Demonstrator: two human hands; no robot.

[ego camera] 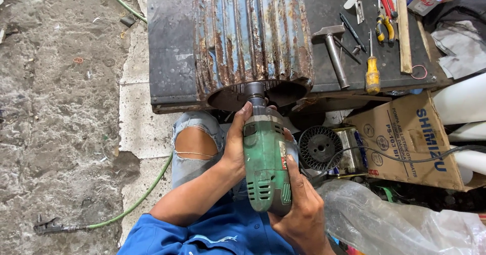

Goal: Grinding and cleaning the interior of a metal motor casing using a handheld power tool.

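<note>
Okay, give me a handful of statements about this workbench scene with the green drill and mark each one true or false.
1. Both hands grip the green power drill. True: the left hand is on its side and the right hand holds its rear.
2. The drill's front end points at the rusty ribbed motor housing. True.
3. The hammer lies on the floor. False: it lies on the dark bench top, right of the housing.
4. The screwdriver has a blue handle. False: its handle is yellow-orange.
5. A green hose runs across the concrete floor. True.
6. The cardboard box sits on top of the bench. False: it stands below the bench's edge, to the right.
</note>
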